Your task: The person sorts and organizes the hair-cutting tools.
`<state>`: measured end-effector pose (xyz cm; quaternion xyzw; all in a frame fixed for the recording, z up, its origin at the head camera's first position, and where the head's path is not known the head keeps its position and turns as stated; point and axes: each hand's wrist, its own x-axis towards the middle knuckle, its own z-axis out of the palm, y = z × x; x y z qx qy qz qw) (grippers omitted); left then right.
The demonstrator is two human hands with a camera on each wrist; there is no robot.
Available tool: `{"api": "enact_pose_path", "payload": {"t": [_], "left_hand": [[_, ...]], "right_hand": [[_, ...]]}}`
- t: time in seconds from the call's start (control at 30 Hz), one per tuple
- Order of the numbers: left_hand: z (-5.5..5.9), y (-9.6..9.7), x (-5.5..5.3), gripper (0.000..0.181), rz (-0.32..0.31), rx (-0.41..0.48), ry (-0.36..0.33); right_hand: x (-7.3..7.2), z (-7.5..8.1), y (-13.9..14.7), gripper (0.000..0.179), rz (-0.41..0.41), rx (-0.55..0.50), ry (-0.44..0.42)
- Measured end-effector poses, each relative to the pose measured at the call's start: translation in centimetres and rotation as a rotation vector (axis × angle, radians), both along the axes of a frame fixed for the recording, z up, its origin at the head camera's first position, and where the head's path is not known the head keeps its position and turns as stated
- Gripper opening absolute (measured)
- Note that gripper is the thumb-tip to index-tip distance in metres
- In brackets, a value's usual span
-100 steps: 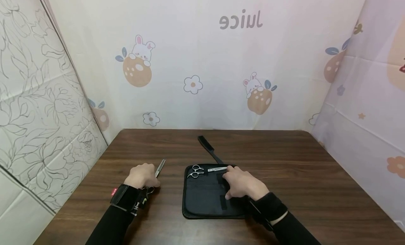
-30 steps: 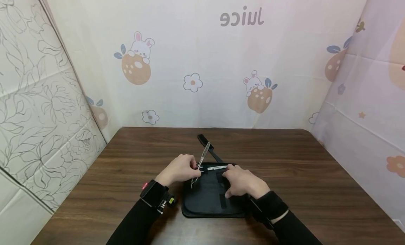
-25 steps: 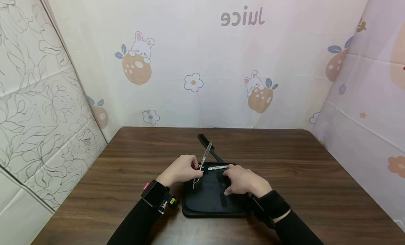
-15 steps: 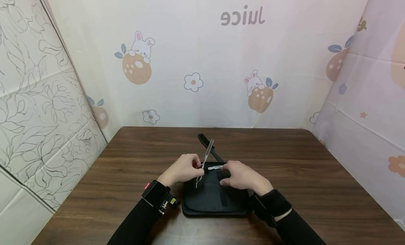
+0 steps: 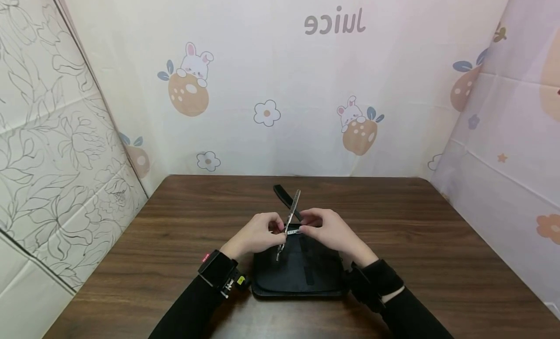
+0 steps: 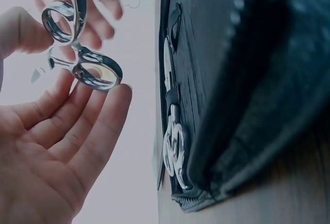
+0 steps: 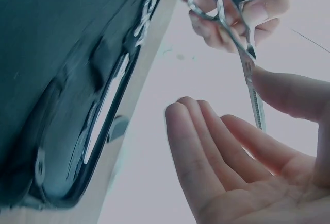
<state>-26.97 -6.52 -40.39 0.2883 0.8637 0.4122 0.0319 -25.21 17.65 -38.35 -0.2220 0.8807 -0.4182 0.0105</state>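
Note:
My left hand (image 5: 258, 235) pinches a pair of silver thinning scissors (image 5: 294, 205) by the finger rings, with the toothed blade pointing up and away. The scissors hang over the back of a black zip case (image 5: 284, 276). My right hand (image 5: 334, 234) is raised beside the blade. In the right wrist view its fingers are nearly straight and the thumb lies next to the blade (image 7: 253, 92); whether it touches I cannot tell. A second pair of silver scissors (image 6: 175, 149) lies in the case under a strap, partly hidden by my hands in the head view.
A black comb (image 5: 283, 195) lies on the wooden table (image 5: 197, 203) just behind the case, its handle end partly hidden. Patterned cloth (image 5: 306, 130) hangs behind and on both sides of the table.
My left hand has brought the thinning scissors from the table on the left to over the case. My right hand has let go of the case and risen toward the blade.

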Motion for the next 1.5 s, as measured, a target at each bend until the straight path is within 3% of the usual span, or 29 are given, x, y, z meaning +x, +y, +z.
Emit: {"api": "enact_pose_path", "payload": {"t": [0.33,0.57,0.8,1.33,1.5], "left_hand": [[0.0,0.6,0.3,0.010,-0.070,0.076,0.008],[0.1,1.0,0.6,0.009,-0.087,0.097,0.023],[-0.2,1.3,0.6,0.010,-0.097,0.136,0.035],[-0.2,1.7,1.0,0.009,-0.094,0.207,0.004],[-0.1,1.7,1.1,0.011,-0.088,0.207,0.000]], "right_hand": [[0.1,0.4,-0.1,0.044,0.057,-0.288,-0.164],[0.2,0.4,-0.4,0.048,0.057,-0.468,-0.290],[0.3,0.4,-0.5,0.045,0.073,-0.569,-0.302],[0.5,0.4,-0.7,0.044,0.062,-0.646,-0.265],[0.5,0.5,-0.7,0.036,0.030,-0.658,-0.247]]}}
